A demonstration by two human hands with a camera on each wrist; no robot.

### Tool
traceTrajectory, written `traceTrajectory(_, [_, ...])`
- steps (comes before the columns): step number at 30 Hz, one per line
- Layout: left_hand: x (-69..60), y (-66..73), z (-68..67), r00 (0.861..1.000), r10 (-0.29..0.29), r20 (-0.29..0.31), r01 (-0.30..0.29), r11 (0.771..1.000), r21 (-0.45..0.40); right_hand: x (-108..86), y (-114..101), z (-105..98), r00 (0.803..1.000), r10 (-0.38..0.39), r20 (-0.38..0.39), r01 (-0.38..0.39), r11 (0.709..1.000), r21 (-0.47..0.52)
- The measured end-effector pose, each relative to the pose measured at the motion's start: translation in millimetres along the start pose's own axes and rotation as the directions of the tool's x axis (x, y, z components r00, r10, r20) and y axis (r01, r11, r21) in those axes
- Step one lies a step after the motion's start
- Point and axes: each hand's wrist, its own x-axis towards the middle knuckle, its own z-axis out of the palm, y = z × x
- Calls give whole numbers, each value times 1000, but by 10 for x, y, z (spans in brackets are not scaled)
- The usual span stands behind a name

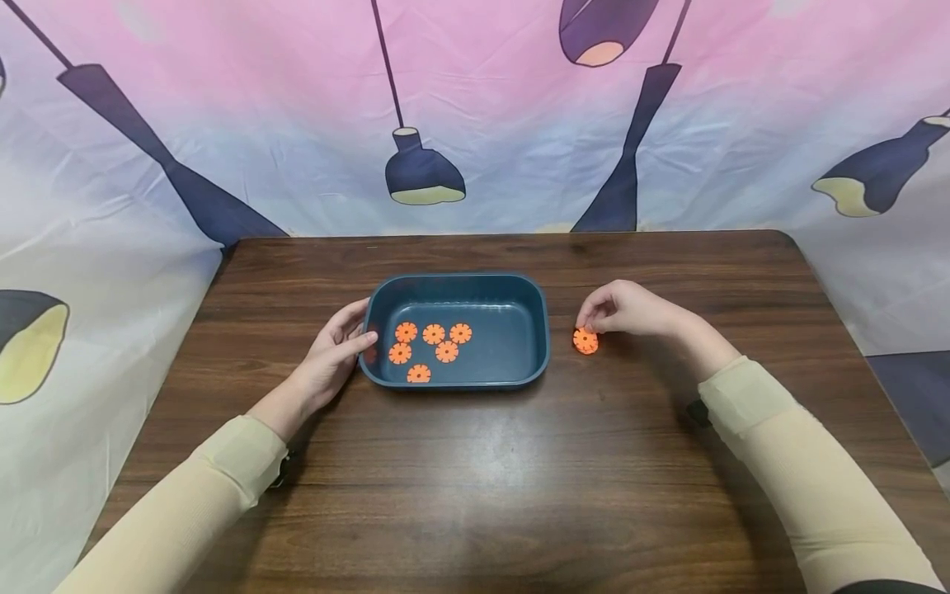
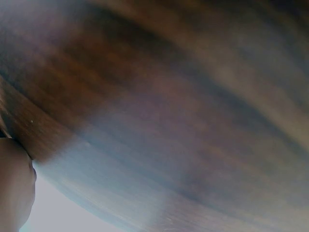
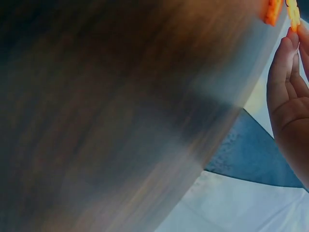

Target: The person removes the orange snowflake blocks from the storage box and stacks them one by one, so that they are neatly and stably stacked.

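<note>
My left hand grips the left end of a dark blue rectangular tray, its thumb over the rim. Several orange notched discs with a centre hole lie flat in the tray's left half. To the right of the tray, my right hand pinches an orange notched disc between thumb and fingertips. A second orange piece shows close beside it in the right wrist view; in the head view the two overlap. The left wrist view catches only an edge of the left hand, not the tray.
A brown wood-grain table carries everything. Behind it and at the sides hangs a pink, blue and white cloth printed with dark lamps. Both wrists wear pale cuffs over the sleeves.
</note>
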Motion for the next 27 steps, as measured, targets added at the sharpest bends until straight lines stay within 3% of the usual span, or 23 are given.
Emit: traceTrajectory(27, [8, -20, -3, 1000, 25, 12, -25, 1000, -10, 35, 47, 37, 999, 35, 5, -35, 999, -21])
